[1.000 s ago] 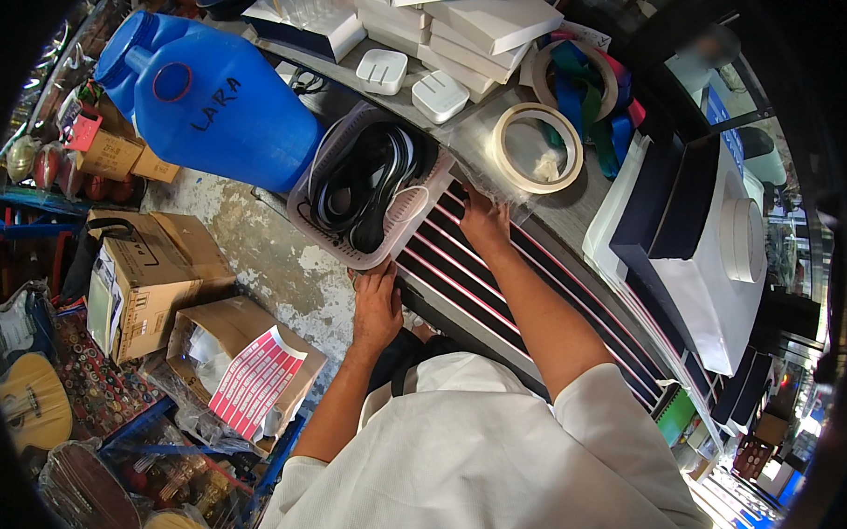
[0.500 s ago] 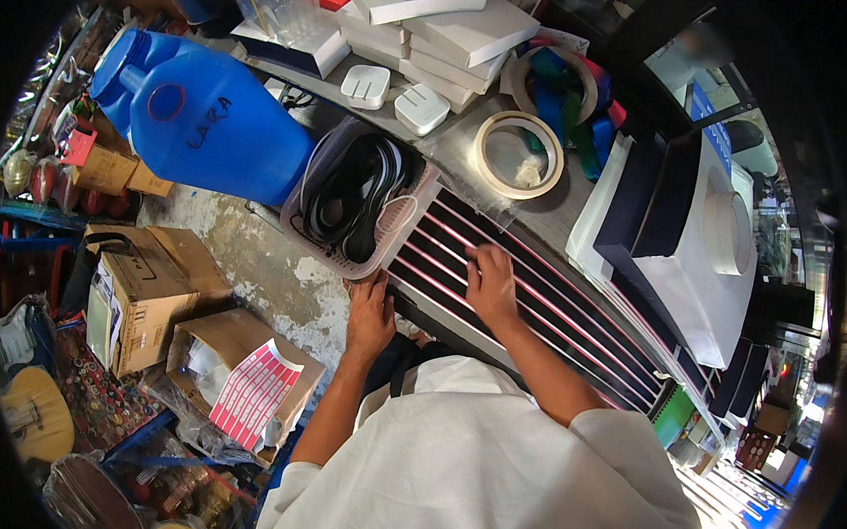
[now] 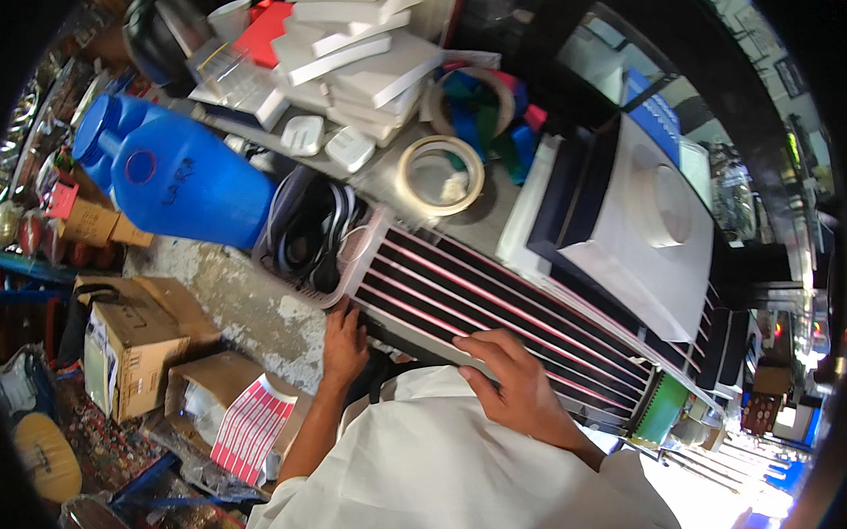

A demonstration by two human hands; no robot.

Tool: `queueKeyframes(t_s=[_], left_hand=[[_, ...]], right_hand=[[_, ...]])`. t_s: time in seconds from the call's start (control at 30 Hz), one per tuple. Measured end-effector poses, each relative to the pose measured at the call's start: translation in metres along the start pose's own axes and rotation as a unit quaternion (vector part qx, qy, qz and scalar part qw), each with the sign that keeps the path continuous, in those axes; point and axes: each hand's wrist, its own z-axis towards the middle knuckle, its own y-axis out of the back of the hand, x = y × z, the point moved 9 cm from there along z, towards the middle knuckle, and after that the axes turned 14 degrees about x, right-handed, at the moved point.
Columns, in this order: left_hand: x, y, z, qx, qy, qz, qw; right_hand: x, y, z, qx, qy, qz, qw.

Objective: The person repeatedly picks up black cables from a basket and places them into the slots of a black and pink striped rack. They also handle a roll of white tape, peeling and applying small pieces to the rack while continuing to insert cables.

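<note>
Long black strips with pink and white edges (image 3: 496, 316) lie side by side on the table. My left hand (image 3: 345, 348) rests at their near left end, fingers stretched against the table's edge below a pinkish plastic basket (image 3: 359, 259). Coiled black cables (image 3: 320, 233) fill that basket. Over the near edge of the strips, my right hand (image 3: 513, 380) is raised with thumb and forefinger apart. I see nothing between its fingers.
Behind the strips sit a tape roll (image 3: 404, 175), white chargers (image 3: 350, 149) and stacked white boxes (image 3: 379, 72). A blue jug (image 3: 193, 186) stands left. White and dark boxes (image 3: 630, 225) occupy the right. Cardboard boxes (image 3: 145, 367) are at lower left.
My right hand has drawn back from the strips toward my body, and its fingers have spread. My left hand stays by the basket. The whole view has shifted.
</note>
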Motion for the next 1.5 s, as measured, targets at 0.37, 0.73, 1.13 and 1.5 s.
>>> queueKeyframes(t_s=[0.37,0.73,1.13,1.5], left_hand=[[-0.007,0.004,0.005,0.019,0.013,0.014,1.000],[-0.005,0.000,-0.002,0.021,0.026,0.017,0.999],[0.001,0.005,-0.019,0.010,0.044,-0.015,0.999],[-0.029,0.033,-0.032,-0.017,0.011,-0.053,0.998]], right_hand=[[0.076,0.214,-0.051,-0.403,-0.033,-0.270,0.874],[0.059,0.078,0.085,-0.165,0.073,-0.124,0.976],[0.047,0.106,0.145,-0.260,0.108,-0.116,0.952],[0.034,0.076,0.084,-0.192,0.132,0.308,0.922]])
